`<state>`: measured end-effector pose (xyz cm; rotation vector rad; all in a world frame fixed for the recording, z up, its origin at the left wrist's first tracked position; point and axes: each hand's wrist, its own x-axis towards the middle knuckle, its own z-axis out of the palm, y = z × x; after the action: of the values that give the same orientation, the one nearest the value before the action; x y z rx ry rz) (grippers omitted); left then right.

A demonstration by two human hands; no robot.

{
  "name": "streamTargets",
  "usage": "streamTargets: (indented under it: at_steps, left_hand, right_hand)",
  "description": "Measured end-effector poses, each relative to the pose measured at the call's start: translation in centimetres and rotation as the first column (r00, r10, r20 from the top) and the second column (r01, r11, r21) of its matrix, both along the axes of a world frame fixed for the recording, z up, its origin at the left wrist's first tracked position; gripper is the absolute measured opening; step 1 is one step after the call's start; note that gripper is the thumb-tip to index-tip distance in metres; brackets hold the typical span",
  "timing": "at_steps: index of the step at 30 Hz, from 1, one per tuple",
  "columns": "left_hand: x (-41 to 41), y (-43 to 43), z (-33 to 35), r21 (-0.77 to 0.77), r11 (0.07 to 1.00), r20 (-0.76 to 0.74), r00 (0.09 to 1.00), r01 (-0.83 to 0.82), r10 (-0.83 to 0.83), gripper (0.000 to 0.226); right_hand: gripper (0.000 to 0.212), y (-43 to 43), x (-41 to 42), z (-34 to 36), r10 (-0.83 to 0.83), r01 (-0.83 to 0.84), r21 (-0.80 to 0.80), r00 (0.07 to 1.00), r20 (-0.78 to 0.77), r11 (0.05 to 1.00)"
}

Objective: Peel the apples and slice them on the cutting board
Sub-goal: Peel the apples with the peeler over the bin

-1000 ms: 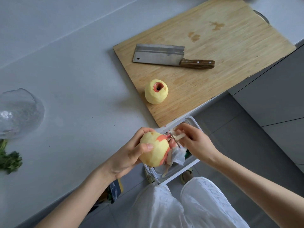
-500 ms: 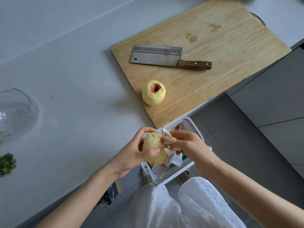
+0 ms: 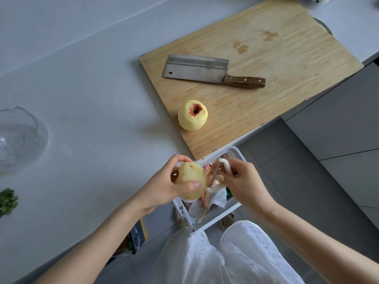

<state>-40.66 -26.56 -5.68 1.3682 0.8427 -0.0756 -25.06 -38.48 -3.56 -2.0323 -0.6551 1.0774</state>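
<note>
Left hand [image 3: 164,187] is gripping a mostly peeled apple [image 3: 191,181] over a white bin [image 3: 231,210] | right hand [image 3: 244,181] is pinching a peeler [image 3: 222,167] at its flank | second peeled apple [image 3: 192,115] is sitting on the cutting board [image 3: 287,64] near a cleaver [image 3: 207,70].

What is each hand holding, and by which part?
The left hand grips a nearly peeled apple round its sides, thumb in front. The right hand pinches a peeler by its white handle, its blade beside that apple.
</note>
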Motion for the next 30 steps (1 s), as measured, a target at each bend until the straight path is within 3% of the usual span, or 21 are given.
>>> streamTargets:
  at_steps: [2,5,8,11,13,14,17,18,20,22,25,30]
  left_hand:
    - [-0.2,0.4,0.0,0.035,0.999,-0.03,0.999,-0.032,0.033,0.057]
    - [-0.3,0.5,-0.1,0.058,0.997,-0.057,0.996,-0.059,0.063,0.054]
    - [-0.3,0.5,-0.2,0.056,0.996,-0.069,0.994,-0.076,0.08,0.053]
    - [-0.4,0.5,-0.3,0.037,0.994,-0.082,0.991,-0.102,0.105,0.054]
    - [-0.4,0.5,-0.2,-0.006,0.99,-0.079,0.987,-0.138,0.137,0.053]
    - [-0.4,0.4,-0.1,-0.043,0.985,-0.076,0.984,-0.165,0.161,0.052]
    - [-0.2,0.4,0.0,-0.156,0.958,-0.079,0.97,-0.24,0.23,0.052]
    - [-0.1,0.4,0.1,-0.17,0.954,-0.085,0.968,-0.247,0.236,0.053]
    - [0.1,0.4,0.1,-0.176,0.952,-0.094,0.967,-0.25,0.237,0.053]
    - [0.1,0.4,0.2,-0.174,0.952,-0.1,0.967,-0.25,0.236,0.043]
    - [0.0,0.4,0.2,-0.168,0.953,-0.114,0.966,-0.25,0.233,0.035]
    - [-0.1,0.2,0.1,-0.21,0.95,-0.131,0.97,-0.231,0.207,0.056]
  right_hand:
    - [0.023,0.1,0.4,-0.6,0.066,-0.048,-0.083,0.971,0.232,0.995]
    - [0.03,0.2,0.7,-2.0,0.4,-0.237,-0.363,0.776,0.487,0.901]
    - [0.034,0.4,0.5,-3.9,0.61,-0.317,-0.54,0.58,0.541,0.78]
    - [0.022,0.8,0.4,-4.5,0.686,-0.322,-0.622,0.503,0.526,0.714]
    - [0.014,1.0,0.3,-4.8,0.657,-0.293,-0.611,0.53,0.536,0.736]
    - [0.014,1.1,0.5,-5.2,0.623,-0.269,-0.601,0.588,0.516,0.752]
    - [0.028,1.6,1.2,-6.3,0.512,-0.265,-0.629,0.823,0.248,0.731]
    - [0.031,1.7,1.4,-6.7,0.492,-0.3,-0.639,0.859,0.142,0.709]
    - [0.027,1.9,1.6,-7.1,0.446,-0.327,-0.657,0.895,0.016,0.68]
    - [0.016,1.9,1.7,-7.1,0.403,-0.308,-0.667,0.915,-0.013,0.678]
    - [0.05,1.8,1.7,-7.2,0.447,-0.27,-0.691,0.89,0.086,0.671]
    - [0.059,1.9,1.9,-7.1,0.494,-0.293,-0.687,0.863,0.11,0.665]
